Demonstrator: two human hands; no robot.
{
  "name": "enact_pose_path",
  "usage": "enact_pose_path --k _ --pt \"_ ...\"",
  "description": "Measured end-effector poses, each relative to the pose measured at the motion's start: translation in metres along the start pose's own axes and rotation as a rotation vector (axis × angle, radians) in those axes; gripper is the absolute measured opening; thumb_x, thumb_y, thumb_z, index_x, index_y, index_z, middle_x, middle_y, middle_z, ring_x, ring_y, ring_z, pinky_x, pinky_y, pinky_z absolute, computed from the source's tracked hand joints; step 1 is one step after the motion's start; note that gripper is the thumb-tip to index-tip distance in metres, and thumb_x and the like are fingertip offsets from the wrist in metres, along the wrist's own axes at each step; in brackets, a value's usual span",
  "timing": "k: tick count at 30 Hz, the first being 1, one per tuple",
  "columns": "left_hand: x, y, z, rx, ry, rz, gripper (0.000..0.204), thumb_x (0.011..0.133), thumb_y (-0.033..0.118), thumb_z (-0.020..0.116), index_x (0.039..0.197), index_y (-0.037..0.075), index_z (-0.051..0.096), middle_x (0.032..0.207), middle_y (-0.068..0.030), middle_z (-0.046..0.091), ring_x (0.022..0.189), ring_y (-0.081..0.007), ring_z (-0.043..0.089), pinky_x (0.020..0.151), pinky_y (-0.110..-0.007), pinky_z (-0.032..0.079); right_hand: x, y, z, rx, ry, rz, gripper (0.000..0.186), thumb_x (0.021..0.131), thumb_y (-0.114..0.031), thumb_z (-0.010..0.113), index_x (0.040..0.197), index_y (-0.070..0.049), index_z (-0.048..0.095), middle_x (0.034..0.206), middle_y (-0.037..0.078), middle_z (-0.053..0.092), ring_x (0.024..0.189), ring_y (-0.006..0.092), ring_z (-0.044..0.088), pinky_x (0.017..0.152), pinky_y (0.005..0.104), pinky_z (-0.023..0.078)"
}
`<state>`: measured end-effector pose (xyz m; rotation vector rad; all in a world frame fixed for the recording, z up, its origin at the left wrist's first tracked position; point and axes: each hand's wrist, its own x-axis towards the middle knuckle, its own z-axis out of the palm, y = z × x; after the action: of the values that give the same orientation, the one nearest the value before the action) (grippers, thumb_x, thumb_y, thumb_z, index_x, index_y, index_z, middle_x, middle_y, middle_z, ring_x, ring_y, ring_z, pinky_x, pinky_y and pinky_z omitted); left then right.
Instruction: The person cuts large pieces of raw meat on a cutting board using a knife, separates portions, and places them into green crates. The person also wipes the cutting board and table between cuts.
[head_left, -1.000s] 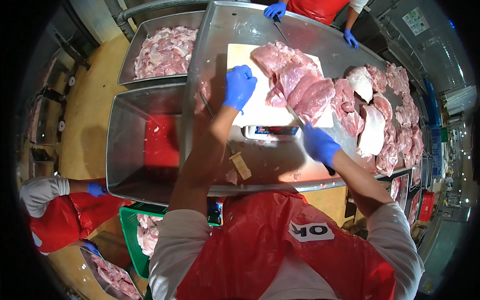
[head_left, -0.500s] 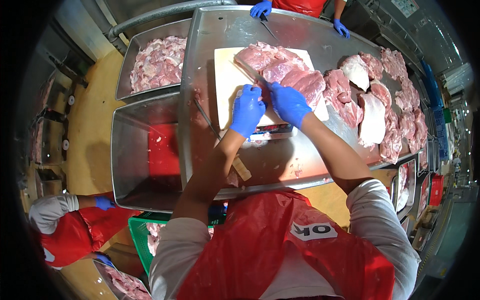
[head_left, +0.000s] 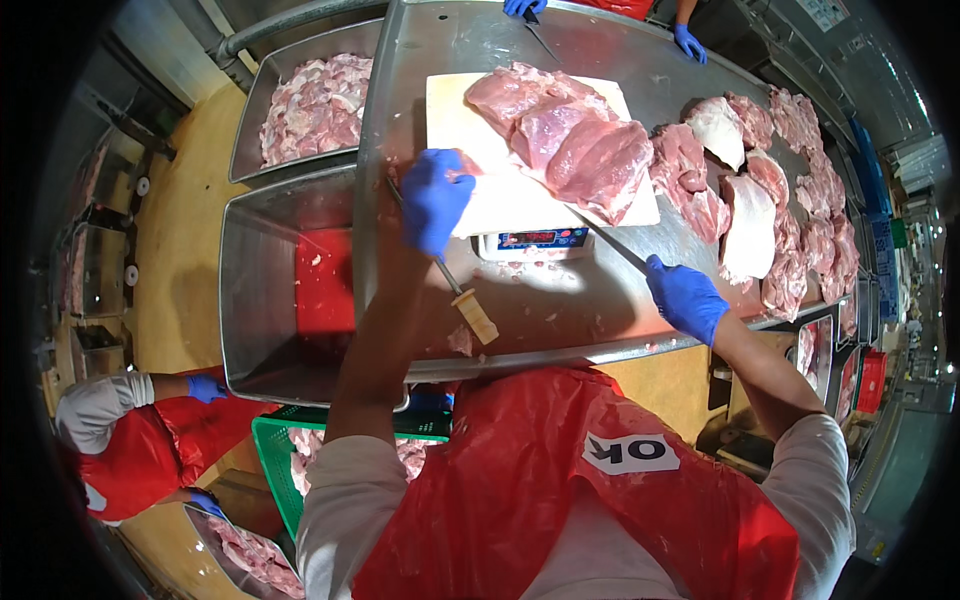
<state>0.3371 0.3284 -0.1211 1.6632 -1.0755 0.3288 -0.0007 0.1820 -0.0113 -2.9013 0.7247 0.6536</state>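
Note:
My left hand (head_left: 436,195), in a blue glove, is closed around a small piece of meat (head_left: 462,160) at the left edge of the white board (head_left: 447,112). Large pink cuts of meat (head_left: 590,165) lie on the board, which rests on a scale (head_left: 528,242). My right hand (head_left: 686,300), also gloved, grips a long knife (head_left: 615,243) low on the right, its blade pointing up-left toward the meat. Beneath my left hand a thin rod with a pale handle (head_left: 474,315) lies on the steel table (head_left: 560,310).
Meat pieces (head_left: 745,225) cover the table's right. At left stand a filled steel bin (head_left: 310,110) and a red-bottomed bin (head_left: 260,300); below, a green crate (head_left: 275,460). A co-worker (head_left: 150,440) is at lower left; another's gloved hands (head_left: 688,40) rest near a knife at the far edge.
My left hand has moved left toward the board's edge with a piece. My right hand has drawn the knife down and right, away from the middle of the board.

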Motion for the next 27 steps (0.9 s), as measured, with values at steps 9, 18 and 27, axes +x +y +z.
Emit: enact_pose_path --k 9,18,27 --pt "0.112 -0.083 -0.098 0.047 0.008 -0.275 0.008 0.084 0.009 0.062 0.082 0.003 0.066 0.075 0.0008 0.061 0.067 -0.0055 0.051 0.06 -0.022 0.043 -0.005 0.003 0.011 0.689 0.598 0.127 0.016 0.094 -0.015 0.055 0.102 -0.003 0.048 0.073 0.027 0.06 0.066 0.0465 0.057 0.056 0.0518 0.044" --pt "0.208 -0.143 -0.027 -0.047 -0.391 -0.248 0.05 0.084 0.045 0.064 0.105 -0.001 0.068 0.11 -0.0209 0.066 0.104 -0.035 0.062 0.09 -0.04 0.047 0.028 0.04 0.037 1.5 0.672 0.257 0.018 0.1 -0.021 0.049 0.095 -0.004 0.051 0.067 0.003 0.053 0.055 0.0116 0.055 0.049 0.0264 0.045" --pt "0.171 -0.051 0.103 -0.128 -0.968 -0.544 0.062 0.08 0.038 0.072 0.124 -0.004 0.058 0.117 -0.0191 0.063 0.107 -0.0297 0.061 0.097 -0.038 0.047 0.093 0.048 0.041 1.652 0.659 0.162 0.023 0.098 -0.019 0.052 0.114 -0.003 0.058 0.089 0.002 0.061 0.078 0.0109 0.057 0.073 0.0271 0.049"
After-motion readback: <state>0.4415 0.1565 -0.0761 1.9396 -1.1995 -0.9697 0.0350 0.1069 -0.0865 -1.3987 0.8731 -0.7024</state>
